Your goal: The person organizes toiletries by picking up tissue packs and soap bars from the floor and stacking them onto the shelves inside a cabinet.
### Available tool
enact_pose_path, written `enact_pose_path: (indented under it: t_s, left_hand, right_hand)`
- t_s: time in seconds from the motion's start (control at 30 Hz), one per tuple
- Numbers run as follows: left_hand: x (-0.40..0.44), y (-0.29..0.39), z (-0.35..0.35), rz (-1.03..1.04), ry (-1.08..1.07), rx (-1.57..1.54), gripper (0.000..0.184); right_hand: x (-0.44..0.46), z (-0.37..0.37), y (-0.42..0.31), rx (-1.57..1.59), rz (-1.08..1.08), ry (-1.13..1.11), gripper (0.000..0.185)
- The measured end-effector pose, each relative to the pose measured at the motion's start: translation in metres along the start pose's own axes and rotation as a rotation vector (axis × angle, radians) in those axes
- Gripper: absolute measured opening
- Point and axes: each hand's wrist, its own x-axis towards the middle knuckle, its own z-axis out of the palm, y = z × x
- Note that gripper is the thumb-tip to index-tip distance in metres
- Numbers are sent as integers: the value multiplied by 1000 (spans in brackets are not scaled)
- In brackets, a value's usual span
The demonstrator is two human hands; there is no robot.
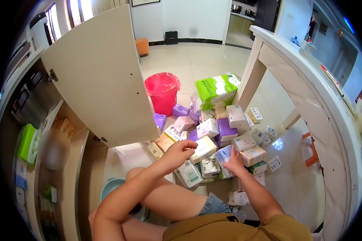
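Many soft packs of tissues lie heaped on the floor in front of my knees. My right hand grips the side of a blue-and-white tissue pack, which stands tilted among the others. My left hand hovers at the near left of the heap, fingers loosely bent and apart, with nothing in them. Close to its fingertips is a white-and-yellow tissue pack. Below that sit a green-and-white pack and a patterned pack. A purple pack lies farther back.
An open cabinet door stands at my left, beside shelves holding a green pack. A red bin and a large green package are behind the heap. A white table rises at right, near an orange stool.
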Motion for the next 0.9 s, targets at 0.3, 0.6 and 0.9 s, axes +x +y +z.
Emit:
enact_pose_path:
  t_s: [0.3, 0.6, 0.9]
  left_hand:
    - [-24, 7, -22, 48, 56, -83, 26]
    - [-50, 8, -62, 136, 348, -78, 62]
    - [-88, 22, -112, 143, 812, -136, 103]
  right_hand:
    - [3, -4, -22, 170, -49, -51, 102]
    - [-11, -75, -171, 1006, -459, -280, 102]
    - [-40, -83, -325, 859, -897, -33, 97]
